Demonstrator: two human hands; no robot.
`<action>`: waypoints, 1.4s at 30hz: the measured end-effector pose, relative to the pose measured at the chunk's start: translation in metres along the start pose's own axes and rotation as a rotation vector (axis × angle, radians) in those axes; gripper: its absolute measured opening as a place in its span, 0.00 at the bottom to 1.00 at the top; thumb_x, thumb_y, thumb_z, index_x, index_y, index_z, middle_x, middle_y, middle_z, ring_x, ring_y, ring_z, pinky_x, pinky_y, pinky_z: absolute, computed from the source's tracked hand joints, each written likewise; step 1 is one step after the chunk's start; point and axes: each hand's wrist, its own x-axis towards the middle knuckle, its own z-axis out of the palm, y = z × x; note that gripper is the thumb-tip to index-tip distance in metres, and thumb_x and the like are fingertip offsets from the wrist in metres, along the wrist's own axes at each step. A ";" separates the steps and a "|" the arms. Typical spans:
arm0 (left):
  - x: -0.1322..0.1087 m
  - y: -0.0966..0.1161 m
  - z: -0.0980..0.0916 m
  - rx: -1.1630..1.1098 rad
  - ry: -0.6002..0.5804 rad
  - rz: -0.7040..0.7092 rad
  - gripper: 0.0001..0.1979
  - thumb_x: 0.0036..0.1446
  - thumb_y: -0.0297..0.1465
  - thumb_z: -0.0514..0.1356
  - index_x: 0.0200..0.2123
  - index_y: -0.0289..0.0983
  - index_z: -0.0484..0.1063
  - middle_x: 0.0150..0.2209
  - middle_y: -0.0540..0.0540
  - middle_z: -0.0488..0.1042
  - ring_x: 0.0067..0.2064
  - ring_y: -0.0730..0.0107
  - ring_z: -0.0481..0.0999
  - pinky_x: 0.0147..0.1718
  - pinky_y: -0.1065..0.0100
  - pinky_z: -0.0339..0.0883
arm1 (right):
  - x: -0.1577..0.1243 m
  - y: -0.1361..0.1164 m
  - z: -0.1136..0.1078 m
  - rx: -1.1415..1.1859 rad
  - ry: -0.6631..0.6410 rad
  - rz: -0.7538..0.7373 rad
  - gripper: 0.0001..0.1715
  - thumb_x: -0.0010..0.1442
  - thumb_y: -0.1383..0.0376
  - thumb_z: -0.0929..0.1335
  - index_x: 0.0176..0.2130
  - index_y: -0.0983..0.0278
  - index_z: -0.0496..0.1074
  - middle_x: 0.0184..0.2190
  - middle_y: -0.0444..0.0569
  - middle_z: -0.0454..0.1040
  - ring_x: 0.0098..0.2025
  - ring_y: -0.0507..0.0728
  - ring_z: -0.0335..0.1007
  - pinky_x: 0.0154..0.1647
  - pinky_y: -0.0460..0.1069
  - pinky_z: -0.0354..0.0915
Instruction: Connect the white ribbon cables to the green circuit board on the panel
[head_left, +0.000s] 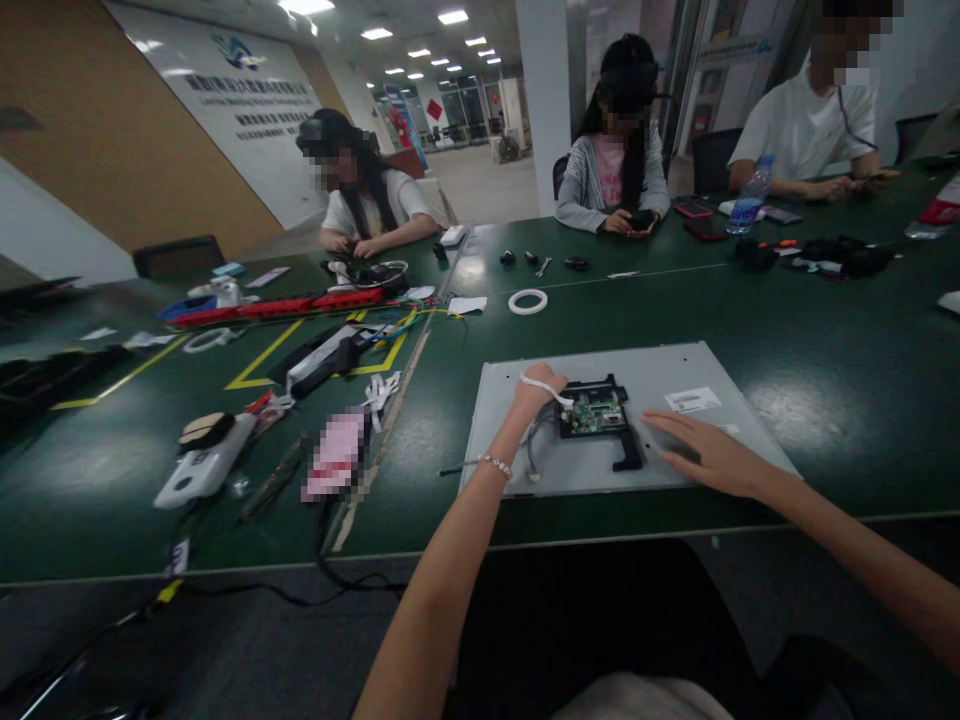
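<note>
Holding left grip curled, contents unclear, beside green rectangular circuit board; hovering right grip open over flat grey panel.

On the one grey panel before you, there are one circuit board and one black frame; your two hands, left hand and right hand, are over it. Beyond the panel you can count one white ring, one wrench and three people; beyond its right side, two bottles.
</note>
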 end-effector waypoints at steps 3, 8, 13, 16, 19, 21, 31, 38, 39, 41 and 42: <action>-0.001 0.002 -0.001 -0.002 0.001 -0.010 0.17 0.53 0.36 0.55 0.34 0.28 0.78 0.33 0.34 0.78 0.37 0.61 0.78 0.32 0.71 0.64 | 0.012 0.005 0.006 -0.072 0.050 0.118 0.37 0.66 0.51 0.57 0.69 0.58 0.46 0.67 0.50 0.46 0.67 0.61 0.45 0.66 0.60 0.51; -0.009 0.002 -0.001 -0.003 0.003 -0.014 0.18 0.54 0.36 0.54 0.35 0.28 0.78 0.32 0.34 0.78 0.36 0.62 0.78 0.32 0.71 0.64 | 0.025 0.009 0.022 -0.181 0.028 0.100 0.37 0.66 0.48 0.56 0.69 0.57 0.46 0.67 0.51 0.45 0.69 0.64 0.37 0.66 0.62 0.47; -0.014 0.001 0.000 0.001 0.026 -0.004 0.17 0.53 0.35 0.54 0.32 0.28 0.78 0.31 0.35 0.78 0.34 0.62 0.77 0.31 0.70 0.63 | 0.027 0.009 0.024 -0.212 -0.005 0.048 0.37 0.65 0.46 0.58 0.68 0.50 0.48 0.68 0.48 0.42 0.69 0.67 0.34 0.65 0.65 0.46; -0.015 0.000 0.001 -0.003 0.038 0.014 0.16 0.53 0.34 0.54 0.31 0.28 0.78 0.30 0.36 0.77 0.34 0.62 0.77 0.30 0.70 0.63 | 0.026 0.009 0.023 -0.172 0.000 0.054 0.36 0.65 0.46 0.58 0.67 0.50 0.50 0.68 0.48 0.42 0.69 0.67 0.35 0.65 0.66 0.46; -0.013 0.001 0.003 -0.009 0.051 0.022 0.15 0.53 0.33 0.54 0.32 0.29 0.78 0.30 0.36 0.77 0.35 0.62 0.77 0.31 0.70 0.63 | 0.028 0.009 0.022 -0.089 0.029 0.104 0.34 0.65 0.47 0.58 0.66 0.51 0.53 0.67 0.47 0.47 0.68 0.67 0.38 0.64 0.67 0.46; -0.011 0.003 0.004 -0.013 0.055 0.022 0.15 0.53 0.32 0.54 0.32 0.29 0.78 0.31 0.35 0.77 0.36 0.61 0.77 0.32 0.69 0.63 | 0.033 0.006 0.022 -0.033 0.067 0.151 0.32 0.65 0.48 0.58 0.65 0.51 0.54 0.65 0.47 0.51 0.68 0.66 0.41 0.63 0.68 0.47; -0.012 0.014 0.002 -0.087 0.083 0.086 0.12 0.54 0.31 0.57 0.31 0.31 0.78 0.35 0.35 0.79 0.42 0.59 0.77 0.39 0.68 0.64 | 0.053 -0.007 0.027 0.056 0.198 0.130 0.22 0.62 0.55 0.63 0.54 0.58 0.68 0.62 0.51 0.56 0.62 0.63 0.55 0.61 0.64 0.54; -0.025 0.007 -0.020 -0.349 0.114 0.135 0.25 0.67 0.34 0.39 0.41 0.30 0.75 0.38 0.39 0.79 0.37 0.71 0.77 0.36 0.72 0.66 | 0.051 -0.014 0.018 0.170 0.292 0.147 0.25 0.63 0.54 0.62 0.56 0.59 0.65 0.61 0.52 0.58 0.62 0.61 0.54 0.63 0.61 0.53; -0.030 0.009 -0.023 -0.462 0.105 0.149 0.27 0.68 0.35 0.37 0.45 0.30 0.73 0.41 0.39 0.78 0.38 0.71 0.77 0.35 0.72 0.66 | 0.053 -0.016 0.015 0.212 0.333 0.161 0.25 0.63 0.54 0.62 0.56 0.59 0.65 0.60 0.52 0.59 0.62 0.61 0.55 0.63 0.60 0.53; -0.043 0.016 -0.028 -0.814 0.054 0.212 0.26 0.68 0.38 0.37 0.50 0.32 0.71 0.47 0.38 0.76 0.43 0.69 0.77 0.37 0.71 0.68 | 0.057 -0.024 0.010 0.329 0.417 0.194 0.24 0.63 0.55 0.62 0.56 0.59 0.66 0.58 0.51 0.63 0.60 0.59 0.58 0.63 0.58 0.55; -0.050 0.020 -0.029 -0.980 0.021 0.264 0.26 0.68 0.40 0.39 0.52 0.33 0.70 0.51 0.38 0.75 0.47 0.67 0.76 0.41 0.69 0.68 | 0.061 -0.029 0.007 0.413 0.448 0.212 0.23 0.63 0.55 0.63 0.55 0.59 0.66 0.56 0.51 0.65 0.59 0.58 0.60 0.62 0.57 0.57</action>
